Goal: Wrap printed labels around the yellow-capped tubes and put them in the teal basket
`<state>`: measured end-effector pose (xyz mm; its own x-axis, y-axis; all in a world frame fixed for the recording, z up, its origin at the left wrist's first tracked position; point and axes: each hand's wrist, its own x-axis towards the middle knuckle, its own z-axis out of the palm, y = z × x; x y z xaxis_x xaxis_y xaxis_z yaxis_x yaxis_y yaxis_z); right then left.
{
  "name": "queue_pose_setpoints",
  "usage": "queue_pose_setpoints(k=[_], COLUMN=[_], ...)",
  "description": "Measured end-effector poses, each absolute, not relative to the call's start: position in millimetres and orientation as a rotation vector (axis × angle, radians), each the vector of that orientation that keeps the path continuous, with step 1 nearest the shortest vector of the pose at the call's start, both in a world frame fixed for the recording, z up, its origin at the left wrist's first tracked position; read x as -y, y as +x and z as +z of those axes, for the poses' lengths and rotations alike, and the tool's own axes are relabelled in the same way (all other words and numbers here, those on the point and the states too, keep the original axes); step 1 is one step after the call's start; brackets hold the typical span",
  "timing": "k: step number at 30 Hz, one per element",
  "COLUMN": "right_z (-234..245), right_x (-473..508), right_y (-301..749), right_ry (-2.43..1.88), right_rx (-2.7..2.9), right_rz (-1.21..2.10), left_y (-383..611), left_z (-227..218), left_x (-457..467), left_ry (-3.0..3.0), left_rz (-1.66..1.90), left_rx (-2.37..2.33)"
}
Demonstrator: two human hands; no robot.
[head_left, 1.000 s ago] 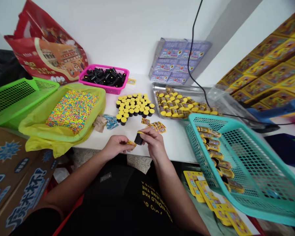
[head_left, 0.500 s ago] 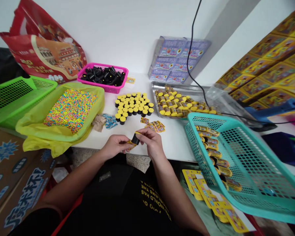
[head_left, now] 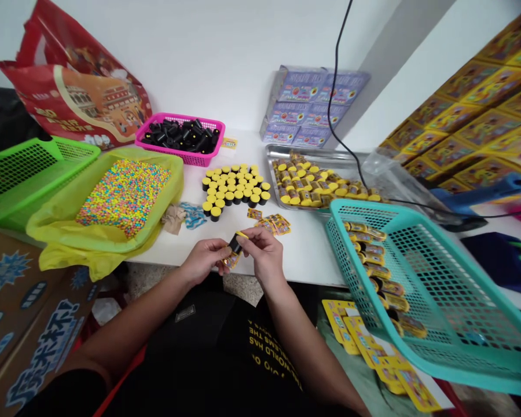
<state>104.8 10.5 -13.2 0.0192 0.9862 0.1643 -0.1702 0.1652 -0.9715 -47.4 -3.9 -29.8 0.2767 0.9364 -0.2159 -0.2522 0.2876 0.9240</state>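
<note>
Both my hands meet at the near edge of the white table (head_left: 308, 249). My right hand (head_left: 264, 255) pinches a small black tube with a yellow cap (head_left: 236, 243). My left hand (head_left: 204, 259) pinches a yellow sticker label (head_left: 231, 259) that lies against the tube. Just beyond my fingers lies a small pile of loose yellow labels (head_left: 274, 223). Behind that stands a cluster of yellow-capped black tubes (head_left: 233, 186).
A teal basket (head_left: 434, 301) with labelled tubes sits at right, a metal tray (head_left: 321, 185) of more behind it. A pink basket (head_left: 180, 138) of black tubes, a yellow bag of coloured beads (head_left: 121, 197) and a green basket (head_left: 21, 174) stand at left. Label sheets (head_left: 373, 353) lie below the table edge.
Both hands have drawn slightly toward me with the tube, and the label now lies closer against the tube's side.
</note>
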Motion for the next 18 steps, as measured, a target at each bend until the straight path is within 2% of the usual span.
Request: queue_pose_setpoints(k=[18], right_z=[-13.0], right_x=[-5.8], right_y=[101.3], right_ry=[-1.011], right_rx=[1.156], right_rz=[1.000], left_y=[-44.5], left_z=[-25.6], left_x=[7.0], left_ry=[0.769], left_rz=[0.987], left_rx=[-0.801])
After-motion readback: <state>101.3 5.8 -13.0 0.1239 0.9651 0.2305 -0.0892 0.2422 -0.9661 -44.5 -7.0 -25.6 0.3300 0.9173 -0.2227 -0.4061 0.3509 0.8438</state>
